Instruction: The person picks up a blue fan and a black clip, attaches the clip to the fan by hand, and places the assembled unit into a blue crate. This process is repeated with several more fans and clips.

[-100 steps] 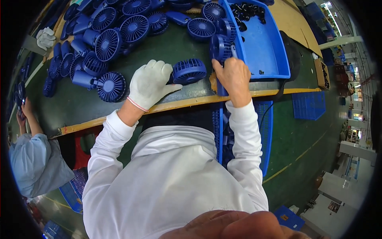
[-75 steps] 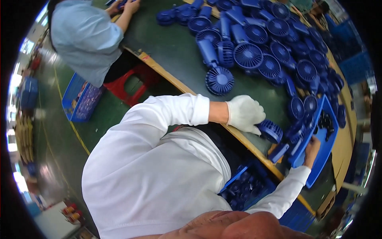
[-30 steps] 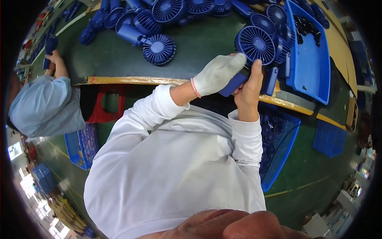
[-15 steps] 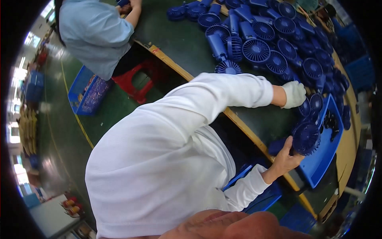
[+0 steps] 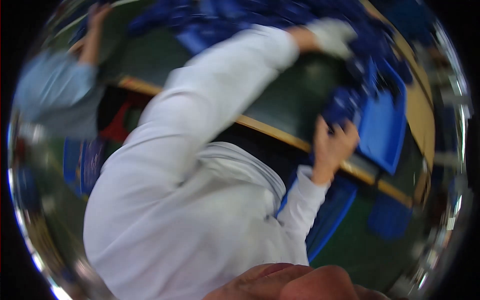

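Observation:
My right hand (image 5: pixel 336 145), bare, grips a dark blue handheld fan (image 5: pixel 344 104) over the near part of the table, beside a blue tray (image 5: pixel 378 132). Motion blur hides the fan's details. My left hand (image 5: pixel 332 37), in a white glove, is at the near edge of a heap of blue handheld fans (image 5: pixel 227 15). Its fingers are smeared, so whether they hold a fan cannot be made out.
The green tabletop (image 5: pixel 290 105) has a wooden front edge (image 5: pixel 272 131). Small dark pieces lie in the tray's far end. Cardboard (image 5: pixel 422 115) lines the right side. A co-worker in a light blue shirt (image 5: pixel 57 92) works at the left, near a red stool (image 5: pixel 117 125).
The whole view has shifted, with the table now higher in the picture. My gloved left hand has moved away from the tray toward the heap. My right hand still holds the fan.

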Demonstrator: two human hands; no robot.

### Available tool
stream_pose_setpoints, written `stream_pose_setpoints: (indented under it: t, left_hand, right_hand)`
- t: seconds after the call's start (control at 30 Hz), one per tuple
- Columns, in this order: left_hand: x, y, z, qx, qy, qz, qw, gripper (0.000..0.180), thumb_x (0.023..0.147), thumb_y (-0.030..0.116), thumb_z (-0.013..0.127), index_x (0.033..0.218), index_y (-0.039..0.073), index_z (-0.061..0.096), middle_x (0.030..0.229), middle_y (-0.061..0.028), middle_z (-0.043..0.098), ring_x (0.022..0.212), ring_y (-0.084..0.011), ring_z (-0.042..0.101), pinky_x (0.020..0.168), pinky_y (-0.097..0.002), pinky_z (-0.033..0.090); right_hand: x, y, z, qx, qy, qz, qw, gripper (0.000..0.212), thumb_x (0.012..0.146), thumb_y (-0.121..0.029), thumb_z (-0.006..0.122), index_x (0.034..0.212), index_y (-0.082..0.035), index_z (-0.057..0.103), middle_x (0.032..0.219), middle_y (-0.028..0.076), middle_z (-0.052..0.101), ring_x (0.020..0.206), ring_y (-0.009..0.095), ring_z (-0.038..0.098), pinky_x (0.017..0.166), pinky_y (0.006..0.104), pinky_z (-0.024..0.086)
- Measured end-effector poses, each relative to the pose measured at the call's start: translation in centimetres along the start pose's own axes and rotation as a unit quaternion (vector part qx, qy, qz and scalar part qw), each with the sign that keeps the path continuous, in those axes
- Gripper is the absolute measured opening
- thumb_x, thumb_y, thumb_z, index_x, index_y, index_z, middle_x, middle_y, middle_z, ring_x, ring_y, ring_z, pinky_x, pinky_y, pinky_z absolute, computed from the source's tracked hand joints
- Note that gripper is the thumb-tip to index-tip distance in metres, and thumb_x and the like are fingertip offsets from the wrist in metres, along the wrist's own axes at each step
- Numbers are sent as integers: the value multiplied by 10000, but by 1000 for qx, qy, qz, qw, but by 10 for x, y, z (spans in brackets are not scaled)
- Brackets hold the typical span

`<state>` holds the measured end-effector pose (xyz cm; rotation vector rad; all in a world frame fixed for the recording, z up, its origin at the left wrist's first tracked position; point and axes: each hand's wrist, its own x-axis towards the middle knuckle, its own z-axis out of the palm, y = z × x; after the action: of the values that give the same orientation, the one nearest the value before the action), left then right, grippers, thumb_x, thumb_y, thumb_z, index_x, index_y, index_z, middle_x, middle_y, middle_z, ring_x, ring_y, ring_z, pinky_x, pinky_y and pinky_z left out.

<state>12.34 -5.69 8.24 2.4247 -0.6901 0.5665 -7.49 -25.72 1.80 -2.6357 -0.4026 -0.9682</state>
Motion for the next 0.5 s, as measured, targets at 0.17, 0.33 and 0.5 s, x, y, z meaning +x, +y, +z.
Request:
stream_pose_setpoints:
  t: [0.17,0.33,0.5]
  left_hand:
    - [-67,72,-103,-158,71,-67,983,463,721,384,791,956,7,662,916,-178,699,847,-284,689,779,-377,529]
    - [-166,62,-83,-36,-22,-2,999,686,631,561,782,1083,68,631,979,-142,631,906,-342,627,753,-425,511]
    - [-206,81,-33,96,-101,30,990,475,700,524,723,905,120,584,912,-48,601,879,-254,633,595,-385,535]
  right_hand:
    - [37,-22,-7,-106,-37,29,993,333,656,-362,824,678,-48,717,899,103,598,915,329,560,731,442,454]
    - [49,32,-21,-45,-30,62,997,382,757,-375,791,789,-6,696,909,166,666,855,353,626,765,435,491]
    - [136,179,-1,-160,-167,33,972,349,883,-315,677,931,31,686,931,224,653,887,401,629,791,453,494]
